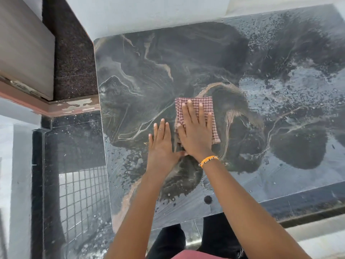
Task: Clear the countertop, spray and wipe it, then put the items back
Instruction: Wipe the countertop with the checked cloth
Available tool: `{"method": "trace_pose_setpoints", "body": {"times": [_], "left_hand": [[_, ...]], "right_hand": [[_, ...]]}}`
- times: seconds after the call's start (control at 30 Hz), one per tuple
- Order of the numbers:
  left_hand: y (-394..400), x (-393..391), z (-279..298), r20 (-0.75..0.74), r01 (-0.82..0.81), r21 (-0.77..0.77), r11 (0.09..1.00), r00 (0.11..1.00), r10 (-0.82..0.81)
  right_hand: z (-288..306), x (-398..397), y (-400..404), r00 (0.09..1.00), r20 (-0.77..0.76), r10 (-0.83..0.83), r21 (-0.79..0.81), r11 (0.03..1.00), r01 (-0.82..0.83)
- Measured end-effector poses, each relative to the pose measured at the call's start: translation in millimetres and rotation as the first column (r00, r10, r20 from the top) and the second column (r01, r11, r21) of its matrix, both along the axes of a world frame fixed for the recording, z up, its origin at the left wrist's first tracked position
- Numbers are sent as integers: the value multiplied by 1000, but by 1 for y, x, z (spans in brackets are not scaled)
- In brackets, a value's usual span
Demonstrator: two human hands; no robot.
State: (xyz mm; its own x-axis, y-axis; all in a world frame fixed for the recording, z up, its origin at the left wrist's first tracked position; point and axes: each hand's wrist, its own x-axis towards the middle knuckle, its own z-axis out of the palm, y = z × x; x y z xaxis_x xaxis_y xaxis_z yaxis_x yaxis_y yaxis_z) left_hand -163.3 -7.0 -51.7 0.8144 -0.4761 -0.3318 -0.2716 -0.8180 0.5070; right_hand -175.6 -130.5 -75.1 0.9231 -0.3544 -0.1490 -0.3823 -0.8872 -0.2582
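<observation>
The dark marbled countertop (186,62) fills the middle of the view, wet with streaks and droplets toward the right and front. A red-and-white checked cloth (207,107) lies flat on it near the centre. My right hand (196,131), with an orange bead bracelet at the wrist, presses flat on the cloth with fingers spread. My left hand (160,143) lies flat on the bare stone just left of the cloth, its thumb side touching the right hand, holding nothing.
A white wall (149,12) runs along the counter's back. To the left lies a lower speckled dark ledge (74,62) beside a grey cabinet panel (24,49). A lower dark surface reflecting a window grille (84,193) sits at front left. The counter's front edge (242,210) is near my body.
</observation>
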Motion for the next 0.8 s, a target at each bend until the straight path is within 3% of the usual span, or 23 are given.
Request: {"method": "trace_pose_setpoints", "body": {"times": [0.1,0.17,0.33,0.5,0.67,0.73,0.8], "left_hand": [[-26,-5,1,6,-62,2,998,998,62],[-52,-9,2,12,-46,17,999,999,45],[-128,-13,5,5,60,1,998,998,-60],[-185,-12,2,-4,45,39,998,999,-45],[-192,-15,-4,-3,-12,40,999,1000,12],[-191,-15,-5,-8,-22,35,999,1000,23],[-192,-14,-5,-5,-28,43,999,1000,28]], "right_hand": [[0,14,-23,978,17,210,-26,977,-209],[-1,17,-58,966,21,258,-29,966,-257],[-3,-1,-181,996,-13,88,-67,994,-89],[0,-43,-296,989,-16,-149,-69,987,147],[-1,-81,-286,930,-6,-369,-46,929,368],[0,-81,-258,949,-9,-314,-27,949,313],[0,-70,-231,991,-14,-135,-24,991,134]]}}
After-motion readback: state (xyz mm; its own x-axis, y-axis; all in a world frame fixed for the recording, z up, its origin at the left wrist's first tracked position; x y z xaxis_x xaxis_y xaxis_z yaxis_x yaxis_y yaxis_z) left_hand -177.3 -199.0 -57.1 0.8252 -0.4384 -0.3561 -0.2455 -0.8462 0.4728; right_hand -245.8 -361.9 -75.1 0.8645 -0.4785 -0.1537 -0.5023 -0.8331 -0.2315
